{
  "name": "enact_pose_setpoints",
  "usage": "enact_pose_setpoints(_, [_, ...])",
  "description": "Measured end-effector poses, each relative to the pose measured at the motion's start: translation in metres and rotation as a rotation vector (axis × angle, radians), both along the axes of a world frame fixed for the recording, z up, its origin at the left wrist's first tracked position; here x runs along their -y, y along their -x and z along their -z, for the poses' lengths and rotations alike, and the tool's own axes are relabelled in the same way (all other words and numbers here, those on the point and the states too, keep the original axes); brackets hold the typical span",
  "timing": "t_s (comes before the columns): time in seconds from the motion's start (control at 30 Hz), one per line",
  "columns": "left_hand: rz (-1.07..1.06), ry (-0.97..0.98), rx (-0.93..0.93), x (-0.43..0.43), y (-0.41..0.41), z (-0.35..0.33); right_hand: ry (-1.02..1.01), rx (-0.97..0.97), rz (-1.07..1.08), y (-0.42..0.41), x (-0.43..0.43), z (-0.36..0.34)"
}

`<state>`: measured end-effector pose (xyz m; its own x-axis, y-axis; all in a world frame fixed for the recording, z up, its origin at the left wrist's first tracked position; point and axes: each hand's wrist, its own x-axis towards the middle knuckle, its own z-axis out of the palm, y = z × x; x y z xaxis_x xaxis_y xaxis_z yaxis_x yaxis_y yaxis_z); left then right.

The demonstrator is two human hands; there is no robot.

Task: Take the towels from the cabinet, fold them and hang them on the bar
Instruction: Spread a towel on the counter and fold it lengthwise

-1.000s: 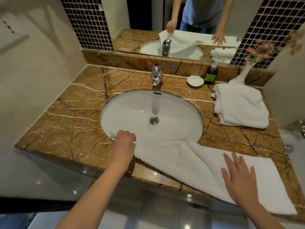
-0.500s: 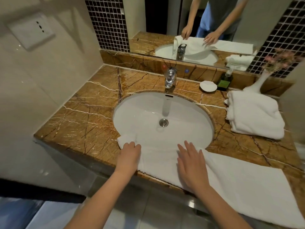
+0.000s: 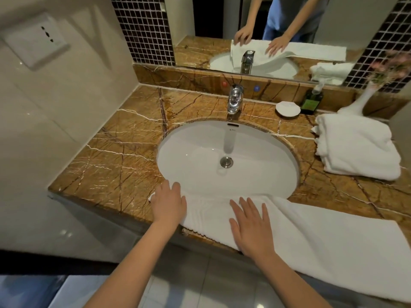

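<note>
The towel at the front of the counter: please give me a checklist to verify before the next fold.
1. Left hand flat on the left end of the towel: ok.
2. Right hand flat on its middle: ok.
3. The towel clear of the sink: not ok, far edge overhangs the rim.
4. Folded stack apart from it: ok.
5. Layers aligned underneath: cannot tell.

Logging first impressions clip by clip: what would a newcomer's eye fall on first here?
Both hands first: the left hand and right hand lie flat on a long white towel spread along the front edge of the brown marble counter, overlapping the rim of the white sink. Next, the stack of folded towels at far right.
</note>
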<state>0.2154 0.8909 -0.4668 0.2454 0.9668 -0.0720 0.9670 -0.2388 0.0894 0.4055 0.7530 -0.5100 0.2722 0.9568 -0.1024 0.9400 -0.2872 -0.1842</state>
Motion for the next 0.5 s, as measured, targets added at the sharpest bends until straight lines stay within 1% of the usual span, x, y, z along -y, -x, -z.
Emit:
enact_pose_setpoints(0.1, [-0.099, 0.056, 0.113, -0.01, 0.001, 0.001, -0.014, -0.009, -0.003, 0.001, -0.001, -0.001])
enact_pose_setpoints(0.23, [-0.118, 0.098, 0.327, -0.021, 0.005, -0.003, -0.008, -0.039, 0.011, 0.002, 0.0, -0.003])
enact_pose_setpoints(0.27, [-0.101, 0.119, 0.355, -0.023, 0.006, -0.004, 0.002, -0.044, 0.017, 0.002, 0.0, -0.004])
enact_pose_setpoints(0.37, [0.034, 0.106, 0.337, -0.026, 0.011, -0.009, 0.026, -0.053, 0.033, 0.004, 0.002, -0.007])
enact_pose_setpoints(0.5, [0.259, -0.09, 0.246, -0.016, 0.024, -0.022, 0.012, -0.094, 0.031, 0.016, 0.006, -0.008])
